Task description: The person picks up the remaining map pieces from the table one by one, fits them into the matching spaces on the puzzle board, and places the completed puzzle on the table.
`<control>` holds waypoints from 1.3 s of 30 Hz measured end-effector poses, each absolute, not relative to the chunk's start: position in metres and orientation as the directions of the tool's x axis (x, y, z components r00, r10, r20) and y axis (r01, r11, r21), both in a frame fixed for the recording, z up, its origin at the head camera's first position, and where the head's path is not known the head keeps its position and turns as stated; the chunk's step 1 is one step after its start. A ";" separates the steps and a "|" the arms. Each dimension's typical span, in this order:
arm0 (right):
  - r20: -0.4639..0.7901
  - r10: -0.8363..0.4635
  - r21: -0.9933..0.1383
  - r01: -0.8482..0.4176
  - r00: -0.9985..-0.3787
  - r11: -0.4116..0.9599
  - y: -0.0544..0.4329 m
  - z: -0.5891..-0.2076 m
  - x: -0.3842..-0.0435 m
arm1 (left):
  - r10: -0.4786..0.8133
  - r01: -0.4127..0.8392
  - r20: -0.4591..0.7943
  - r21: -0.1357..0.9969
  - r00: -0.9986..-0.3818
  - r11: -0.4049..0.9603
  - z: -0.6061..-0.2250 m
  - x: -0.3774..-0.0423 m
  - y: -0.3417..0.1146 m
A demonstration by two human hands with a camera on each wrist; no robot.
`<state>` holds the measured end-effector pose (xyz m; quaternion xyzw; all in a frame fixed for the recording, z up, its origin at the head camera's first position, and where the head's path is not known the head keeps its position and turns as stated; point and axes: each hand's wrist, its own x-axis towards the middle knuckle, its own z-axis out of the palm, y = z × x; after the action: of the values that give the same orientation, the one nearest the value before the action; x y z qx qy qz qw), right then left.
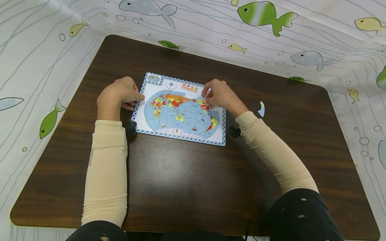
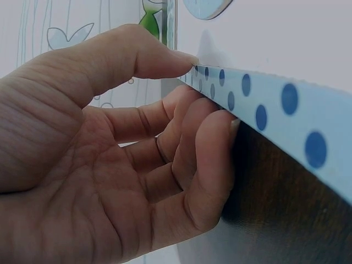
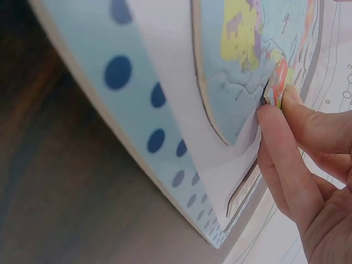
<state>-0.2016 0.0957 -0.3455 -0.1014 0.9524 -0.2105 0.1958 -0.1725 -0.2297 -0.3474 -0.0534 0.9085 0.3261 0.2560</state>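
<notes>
A world map jigsaw puzzle board (image 1: 139,122) with a blue dotted border lies on the table. At its left edge is my left hand (image 1: 118,93), the thumb (image 2: 170,63) on top of the border and the curled fingers (image 2: 212,154) against the edge below, gripping it. My right hand (image 1: 222,96) reaches over the upper right of the map. Between thumb and index finger it pinches a small colourful puzzle piece (image 3: 276,91), held at the gap in the map. Most of that piece is hidden by the fingers.
One loose light-blue puzzle piece (image 1: 261,109) lies on the dark wooden table (image 1: 169,187), right of the board. Walls with a fish print (image 1: 211,30) stand close behind the table and at both sides. A black wrist camera (image 1: 234,131) sits beneath the right wrist.
</notes>
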 end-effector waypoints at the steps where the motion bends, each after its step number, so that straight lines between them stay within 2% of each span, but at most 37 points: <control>1: -0.332 -0.274 -0.440 -0.109 -0.903 0.891 0.096 -0.346 -0.201 | 0.071 -0.263 -0.500 0.564 -0.863 0.783 -0.347 -0.172 -0.230; 6: -0.323 -0.281 -0.422 -0.129 -0.903 0.898 0.095 -0.346 -0.201 | 0.068 -0.263 -0.501 0.561 -0.863 0.785 -0.347 -0.172 -0.229; 14: -0.287 -0.341 -0.360 -0.229 -0.895 0.904 0.092 -0.344 -0.200 | 0.062 -0.268 -0.501 0.559 -0.863 0.785 -0.345 -0.173 -0.229; 21: -0.276 -0.396 -0.400 -0.270 -0.876 0.876 0.087 -0.343 -0.198 | 0.062 -0.271 -0.506 0.557 -0.860 0.785 -0.344 -0.173 -0.230; 27: -0.272 -0.387 -0.429 -0.249 -0.881 0.868 0.095 -0.342 -0.198 | 0.065 -0.275 -0.511 0.561 -0.857 0.781 -0.344 -0.173 -0.230; 39: -0.256 -0.281 -0.392 -0.166 -0.925 0.905 0.140 -0.332 -0.199 | 0.059 -0.269 -0.508 0.546 -0.859 0.793 -0.346 -0.173 -0.229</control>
<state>-0.1985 0.1401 -0.3317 -0.1159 0.9635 -0.1848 0.1553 -0.1730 -0.2293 -0.3455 -0.0574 0.9107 0.3164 0.2591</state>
